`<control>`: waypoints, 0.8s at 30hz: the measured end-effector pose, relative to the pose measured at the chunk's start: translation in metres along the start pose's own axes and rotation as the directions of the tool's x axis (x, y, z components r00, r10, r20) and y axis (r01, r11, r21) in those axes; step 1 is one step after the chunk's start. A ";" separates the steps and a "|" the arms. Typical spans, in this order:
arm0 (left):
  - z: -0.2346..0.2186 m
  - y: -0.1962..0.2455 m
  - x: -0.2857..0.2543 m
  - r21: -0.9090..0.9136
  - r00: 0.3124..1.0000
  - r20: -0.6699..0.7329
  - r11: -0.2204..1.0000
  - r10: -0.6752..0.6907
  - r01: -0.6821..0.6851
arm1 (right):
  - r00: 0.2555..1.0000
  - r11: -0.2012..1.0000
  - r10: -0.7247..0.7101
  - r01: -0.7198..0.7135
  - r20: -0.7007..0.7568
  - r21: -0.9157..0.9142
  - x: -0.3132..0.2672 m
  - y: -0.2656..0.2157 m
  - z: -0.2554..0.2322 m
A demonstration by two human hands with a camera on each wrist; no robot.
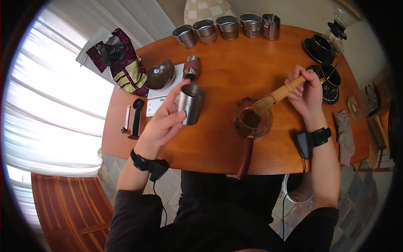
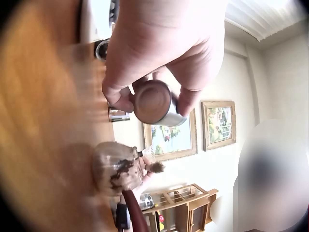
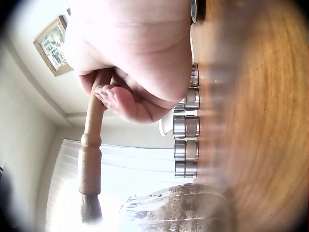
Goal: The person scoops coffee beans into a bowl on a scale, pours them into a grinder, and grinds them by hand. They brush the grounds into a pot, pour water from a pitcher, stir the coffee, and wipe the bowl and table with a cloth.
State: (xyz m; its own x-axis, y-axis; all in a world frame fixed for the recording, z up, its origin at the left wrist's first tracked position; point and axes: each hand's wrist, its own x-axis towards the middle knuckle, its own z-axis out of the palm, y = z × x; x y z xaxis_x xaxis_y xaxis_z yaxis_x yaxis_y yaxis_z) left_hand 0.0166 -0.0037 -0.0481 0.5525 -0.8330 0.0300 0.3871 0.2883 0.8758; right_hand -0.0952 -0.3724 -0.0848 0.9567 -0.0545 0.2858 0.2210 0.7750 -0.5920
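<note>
In the head view my left hand grips a small steel cup between thumb and fingers, above the table. The left wrist view shows the round base of this cup tilted toward the camera. My right hand holds a brush by its turned wooden handle, bristles pointing down and left. Those bristles overlap the rim of a clear glass pot in the head view. Brown powder lies in the pot and clings to its wall. Its dark red handle points toward my body.
Several steel cups line the far edge. At left are a patterned bag, a dark bowl, a white scale, a banded steel cylinder and a black scoop. Black cups and a grey cloth lie right.
</note>
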 end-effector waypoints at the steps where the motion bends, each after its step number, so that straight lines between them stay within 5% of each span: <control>1: 0.001 0.007 0.005 0.090 0.999 -0.010 0.995 0.038 -0.037 | 1.000 1.000 0.000 -0.001 -0.006 -0.006 0.000 0.000 0.000; 2: 0.002 0.013 0.007 0.092 0.999 -0.013 0.995 0.036 -0.034 | 1.000 1.000 0.002 -0.002 -0.006 -0.002 0.000 0.001 0.000; 4: 0.003 0.021 0.012 0.677 0.990 -0.101 0.736 0.100 -0.005 | 0.999 1.000 0.016 -0.016 -0.028 0.001 0.001 0.002 0.002; 5: 0.000 0.018 0.019 0.806 0.979 -0.081 0.590 0.185 -0.045 | 0.999 1.000 0.015 -0.015 -0.028 0.002 0.001 0.002 0.002; 6: 0.002 0.019 0.023 0.807 0.980 -0.079 0.589 0.184 -0.045 | 0.998 0.999 0.031 -0.032 -0.047 -0.017 0.001 0.002 0.001; 8: 0.005 0.019 0.030 0.998 0.945 0.058 0.015 0.323 -0.066 | 0.997 0.998 0.045 -0.047 -0.065 -0.040 0.001 0.003 0.001; 17: 0.000 0.017 0.049 0.874 0.949 0.061 -0.476 0.308 0.099 | 0.997 0.995 0.037 -0.043 -0.067 -0.093 0.001 0.002 0.004; 24: -0.003 0.017 0.055 0.808 0.954 0.052 -0.574 0.295 0.133 | 0.995 0.991 0.062 -0.070 -0.075 -0.118 0.000 0.002 0.007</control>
State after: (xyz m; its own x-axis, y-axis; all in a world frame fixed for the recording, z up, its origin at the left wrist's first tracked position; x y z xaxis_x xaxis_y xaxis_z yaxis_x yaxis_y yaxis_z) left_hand 0.0556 -0.0434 -0.0334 0.6027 -0.7343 0.3122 -0.7450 -0.6580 -0.1096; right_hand -0.0962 -0.3665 -0.0806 0.9801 -0.0536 0.1912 0.1738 0.6976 -0.6951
